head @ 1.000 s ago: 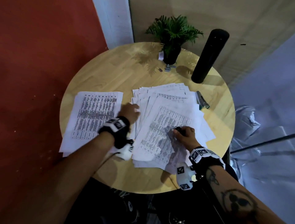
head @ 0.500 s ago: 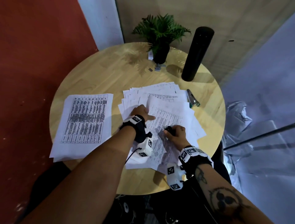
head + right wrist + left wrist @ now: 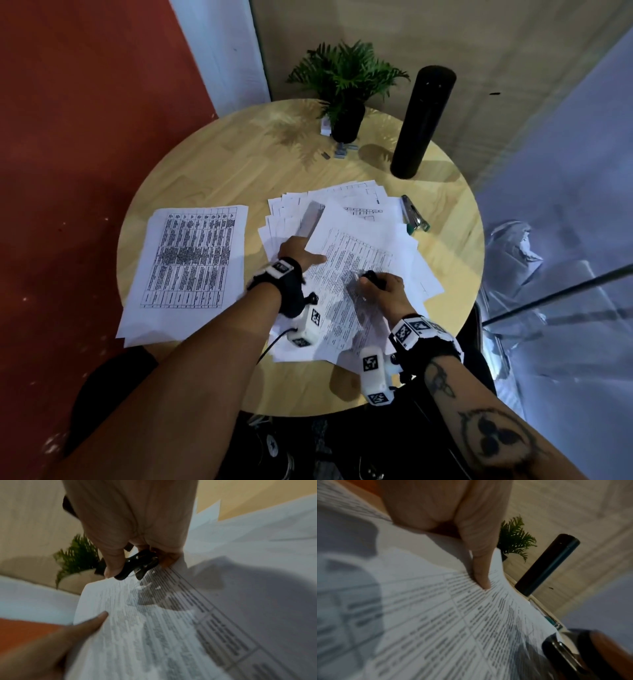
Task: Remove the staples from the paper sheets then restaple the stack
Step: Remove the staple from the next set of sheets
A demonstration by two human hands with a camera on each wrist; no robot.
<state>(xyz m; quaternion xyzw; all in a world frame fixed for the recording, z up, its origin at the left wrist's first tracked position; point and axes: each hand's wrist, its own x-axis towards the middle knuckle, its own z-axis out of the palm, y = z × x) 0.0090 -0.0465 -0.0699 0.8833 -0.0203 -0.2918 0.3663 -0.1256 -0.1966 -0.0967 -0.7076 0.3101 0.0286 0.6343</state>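
While the round pale wooden surface point(image 3: 219, 171) carries everything, its largest load is a fanned heap of white printed paper sheets point(image 3: 373, 260) at centre, with a separate squared stack of printed sheets point(image 3: 191, 260) lying apart to the left. A tall black cylindrical flask point(image 3: 423, 120) stands upright at the far right, beside a small green fern in a black pot point(image 3: 346, 102). A silver stapler with a green end point(image 3: 414, 216) lies just beside the heap's far right edge.

Left hand point(image 3: 298, 250): thumb on top of the uppermost sheet's left edge, fingers under it, so this grip pinches the sheet, edge raised.

Right hand point(image 3: 383, 286): fingers curled tight on a small black claw-type staple remover point(image 3: 137, 563), held at the top sheet; whether the claws touch the paper is unclear from the blurred wrist view.
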